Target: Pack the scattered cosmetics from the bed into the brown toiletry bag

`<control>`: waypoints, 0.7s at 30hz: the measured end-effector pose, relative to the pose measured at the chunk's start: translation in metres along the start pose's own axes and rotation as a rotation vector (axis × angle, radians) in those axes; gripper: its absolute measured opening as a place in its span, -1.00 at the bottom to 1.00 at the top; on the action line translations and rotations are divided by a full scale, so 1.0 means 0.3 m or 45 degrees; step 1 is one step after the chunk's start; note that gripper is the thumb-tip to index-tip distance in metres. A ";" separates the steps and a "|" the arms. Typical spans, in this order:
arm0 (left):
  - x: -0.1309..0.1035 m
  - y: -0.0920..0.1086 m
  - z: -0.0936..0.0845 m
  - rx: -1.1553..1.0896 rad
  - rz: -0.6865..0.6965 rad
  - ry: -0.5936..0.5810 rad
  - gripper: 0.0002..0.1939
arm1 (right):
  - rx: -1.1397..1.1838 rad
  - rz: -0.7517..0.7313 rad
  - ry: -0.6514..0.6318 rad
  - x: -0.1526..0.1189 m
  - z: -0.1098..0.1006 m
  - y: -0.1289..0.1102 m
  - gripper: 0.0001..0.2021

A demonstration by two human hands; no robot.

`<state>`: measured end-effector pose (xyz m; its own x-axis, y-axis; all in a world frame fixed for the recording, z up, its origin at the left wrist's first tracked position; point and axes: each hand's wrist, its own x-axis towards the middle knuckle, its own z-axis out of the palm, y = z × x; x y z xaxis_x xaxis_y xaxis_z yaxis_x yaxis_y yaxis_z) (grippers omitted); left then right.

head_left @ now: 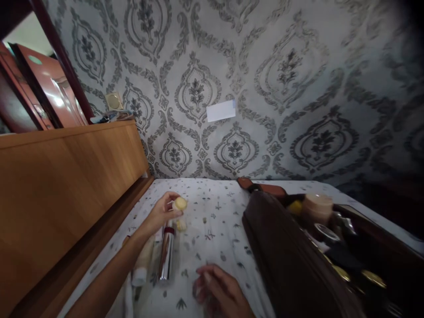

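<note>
Between its fingertips my left hand [167, 207] pinches a small round jar with a yellow lid [180, 203], held just above the patterned bedsheet. Below it on the sheet lies another small yellowish item [181, 225], too blurred to name. A shiny silver cylinder with a dark red band [167, 254] lies under and beside the left wrist. Partly hidden by that forearm is a pale tube with a white cap [141, 269]. Low in the middle, my right hand [220, 289] hovers with fingers loosely bent and apart; motion blurs it, and I see nothing held.
On the right stands an open dark brown bag [281, 256] with a peach-coloured jar [317, 207] and several other cosmetics inside. Its brown strap [265, 189] stretches toward the wall. A wooden board [76, 176] edges the bed [212, 251] on the left. Patterned wallpaper covers the wall behind.
</note>
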<state>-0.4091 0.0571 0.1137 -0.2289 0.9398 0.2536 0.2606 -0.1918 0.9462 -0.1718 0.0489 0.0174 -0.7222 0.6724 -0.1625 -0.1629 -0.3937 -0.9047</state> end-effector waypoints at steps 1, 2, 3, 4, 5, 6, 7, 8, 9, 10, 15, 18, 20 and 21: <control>-0.041 0.022 0.051 -0.085 -0.033 -0.049 -0.45 | 0.026 0.000 -0.001 -0.012 -0.003 -0.019 -0.38; -0.079 0.041 0.101 -0.133 -0.062 -0.099 -0.42 | 0.054 -0.014 0.020 -0.027 -0.007 -0.040 -0.39; -0.114 0.057 0.149 -0.164 -0.082 -0.142 -0.41 | 0.092 -0.024 0.040 -0.042 -0.013 -0.059 -0.40; -0.147 0.069 0.194 -0.185 -0.089 -0.173 -0.42 | 0.148 -0.024 0.054 -0.058 -0.019 -0.077 -0.40; -0.176 0.078 0.236 -0.193 -0.083 -0.195 -0.45 | 0.220 -0.021 0.060 -0.073 -0.026 -0.092 -0.41; -0.201 0.083 0.273 -0.186 -0.069 -0.208 -0.49 | 0.303 -0.010 0.050 -0.085 -0.032 -0.103 -0.43; -0.223 0.085 0.305 -0.168 -0.053 -0.220 -0.52 | 0.386 0.001 0.028 -0.096 -0.038 -0.111 -0.45; -0.242 0.083 0.333 -0.153 -0.039 -0.242 -0.54 | 0.462 0.010 -0.002 -0.105 -0.044 -0.115 -0.48; -0.257 0.078 0.355 -0.150 -0.029 -0.269 -0.55 | 0.523 0.015 -0.038 -0.111 -0.048 -0.115 -0.51; -0.270 0.069 0.372 -0.165 -0.025 -0.296 -0.56 | 0.570 0.018 -0.078 -0.116 -0.051 -0.113 -0.53; -0.306 0.013 0.398 -0.332 -0.082 -0.337 -0.54 | 0.700 0.031 -0.177 -0.117 -0.055 -0.096 -0.53; -0.320 -0.008 0.390 -0.245 -0.080 -0.305 -0.55 | 0.729 0.055 -0.132 -0.111 -0.056 -0.091 -0.55; -0.325 -0.011 0.387 -0.133 -0.035 -0.249 -0.58 | 0.735 0.061 -0.097 -0.110 -0.059 -0.090 -0.53; -0.327 -0.011 0.387 -0.074 -0.010 -0.222 -0.58 | 0.736 0.062 -0.088 -0.109 -0.060 -0.089 -0.53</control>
<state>-0.2785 -0.0017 0.0623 -0.0635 0.9752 0.2122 0.2035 -0.1956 0.9594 -0.1316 0.0487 0.0399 -0.7769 0.6102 -0.1550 -0.4550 -0.7143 -0.5317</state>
